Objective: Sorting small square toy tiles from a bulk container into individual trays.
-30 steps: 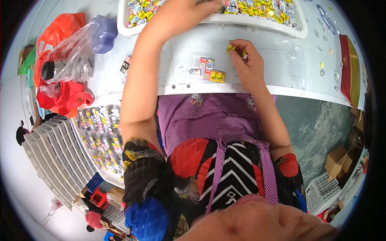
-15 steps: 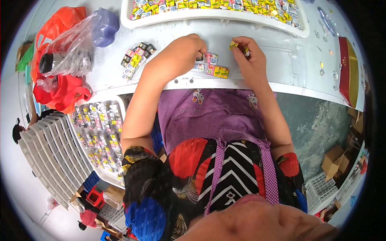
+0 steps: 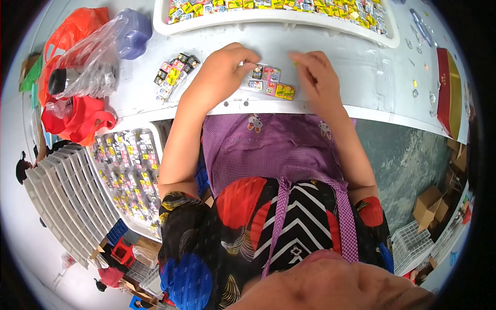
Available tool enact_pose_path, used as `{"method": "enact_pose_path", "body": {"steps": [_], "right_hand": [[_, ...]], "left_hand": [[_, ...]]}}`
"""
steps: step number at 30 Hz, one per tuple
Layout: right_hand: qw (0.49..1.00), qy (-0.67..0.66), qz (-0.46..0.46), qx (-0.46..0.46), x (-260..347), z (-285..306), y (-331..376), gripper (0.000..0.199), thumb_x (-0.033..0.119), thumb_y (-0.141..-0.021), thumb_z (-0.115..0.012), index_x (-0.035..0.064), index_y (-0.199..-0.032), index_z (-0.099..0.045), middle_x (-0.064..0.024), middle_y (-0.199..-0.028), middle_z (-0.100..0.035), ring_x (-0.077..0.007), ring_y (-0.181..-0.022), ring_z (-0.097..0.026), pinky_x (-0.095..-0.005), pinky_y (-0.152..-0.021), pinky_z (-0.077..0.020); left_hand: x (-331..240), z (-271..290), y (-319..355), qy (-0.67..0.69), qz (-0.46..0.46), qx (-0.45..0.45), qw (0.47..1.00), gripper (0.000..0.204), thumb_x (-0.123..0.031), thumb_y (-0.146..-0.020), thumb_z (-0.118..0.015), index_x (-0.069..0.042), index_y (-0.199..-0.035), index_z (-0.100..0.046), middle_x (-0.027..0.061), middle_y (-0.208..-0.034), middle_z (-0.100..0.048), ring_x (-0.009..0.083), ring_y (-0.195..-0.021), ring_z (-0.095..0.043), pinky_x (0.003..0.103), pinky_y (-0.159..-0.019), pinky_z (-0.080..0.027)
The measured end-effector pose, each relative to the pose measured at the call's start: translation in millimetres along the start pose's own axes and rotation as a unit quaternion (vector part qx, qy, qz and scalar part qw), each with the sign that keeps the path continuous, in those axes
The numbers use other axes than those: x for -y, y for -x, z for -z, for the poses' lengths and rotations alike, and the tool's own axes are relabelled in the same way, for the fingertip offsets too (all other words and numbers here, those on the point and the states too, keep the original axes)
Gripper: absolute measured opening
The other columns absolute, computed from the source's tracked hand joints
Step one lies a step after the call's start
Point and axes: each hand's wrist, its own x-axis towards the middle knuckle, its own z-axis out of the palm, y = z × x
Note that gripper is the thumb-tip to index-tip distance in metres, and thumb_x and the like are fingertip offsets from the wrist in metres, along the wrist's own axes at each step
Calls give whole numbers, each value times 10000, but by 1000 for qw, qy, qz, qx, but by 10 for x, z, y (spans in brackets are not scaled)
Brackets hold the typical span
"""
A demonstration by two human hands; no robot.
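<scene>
A small cluster of wrapped blocks (image 3: 272, 82), in black, pink, white and yellow, lies flat near the table's front edge. At its upper left corner is my left hand (image 3: 222, 75), thumb and forefinger apart, with nothing visible between them. My right hand (image 3: 319, 77) hovers just right of the cluster, its fingers bent and smeared by motion. A speck of yellow shows at its fingertips, a small yellow-wrapped block partly hidden by the fingers. Left of my left forearm sits a second group of similar wrapped blocks (image 3: 176, 76), in a slanting patch.
Beyond my hands stands a white tray (image 3: 279, 19) full of loose wrapped blocks. Plastic bags (image 3: 77, 113) and a purple container (image 3: 135, 36) are at left. A tray of packed blocks (image 3: 159, 139) stands below the table edge. A red-and-gold box (image 3: 448, 93) lies right.
My left fingers have drawn slightly back from the cluster, uncovering a black block at its upper left. My right hand has shifted slightly left and its fingers have turned downward.
</scene>
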Motion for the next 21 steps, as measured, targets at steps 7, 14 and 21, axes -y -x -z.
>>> {"method": "enact_pose_path", "body": {"steps": [7, 14, 21], "right_hand": [[919, 301, 222, 125, 209, -56, 69, 421, 12, -730, -604, 146, -1127, -642, -88, -910, -494, -268, -798, -533, -362, -702, -477], [926, 293, 200, 132, 234, -70, 85, 452, -16, -707, -593, 149, -1126, -629, -92, -936, -498, -274, -838, -537, -374, -713, -487], [938, 274, 161, 135, 227, -97, 80, 484, -44, -719, -578, 141, -1165, -617, -116, -982, -502, -296, -875, -550, -389, -758, -497]], "left_hand": [[56, -148, 337, -126, -94, -47, 987, 421, 77, -680, -584, -24, -1082, -656, 120, -1047, -596, 311, -971, -557, 366, -873, -472], [8, -207, 375, -134, -79, -56, 986, 473, 128, -693, -552, -37, -1126, -648, 142, -1087, -578, 327, -997, -552, 369, -879, -466], [-15, -88, 508, -18, 8, -84, 996, 265, -15, -793, -621, -40, -1054, -659, 157, -855, -583, 340, -801, -584, 402, -726, -489]]}}
